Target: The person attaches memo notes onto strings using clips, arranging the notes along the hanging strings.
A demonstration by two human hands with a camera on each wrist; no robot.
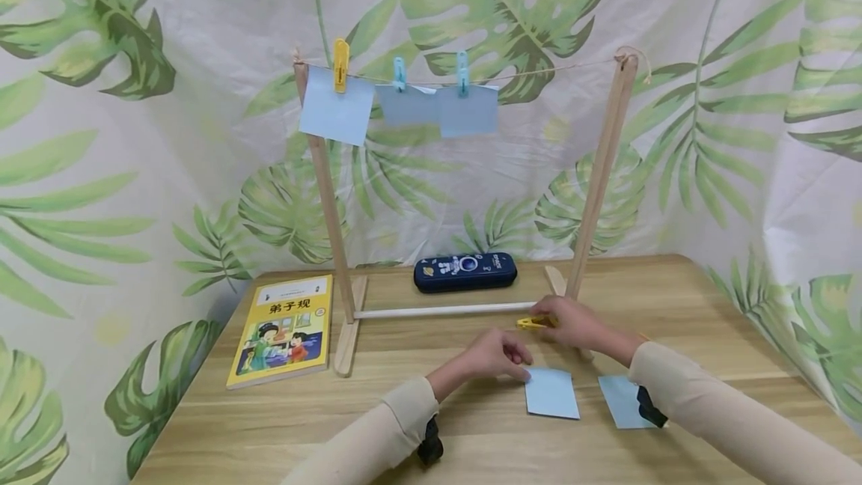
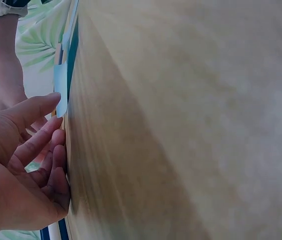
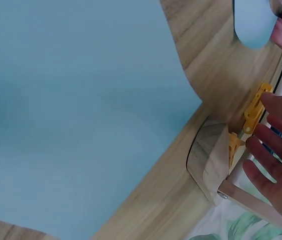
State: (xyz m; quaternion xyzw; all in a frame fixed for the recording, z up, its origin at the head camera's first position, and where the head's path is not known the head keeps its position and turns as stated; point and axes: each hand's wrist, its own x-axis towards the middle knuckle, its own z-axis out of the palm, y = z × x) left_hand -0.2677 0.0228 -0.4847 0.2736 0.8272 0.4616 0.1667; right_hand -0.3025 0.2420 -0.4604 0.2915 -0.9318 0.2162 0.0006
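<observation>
Beige sleeves are worn with small black devices near the cuffs.

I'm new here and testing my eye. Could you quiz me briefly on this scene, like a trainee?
1. How many square light-blue paper sheets hang from the thin tan string?
2. True or false: the dark-blue oblong case lies right of the yellow-covered paper book.
3. Which hand touches another light-blue sheet, left or right?

Key:
1. Three.
2. True.
3. The left hand.
</observation>
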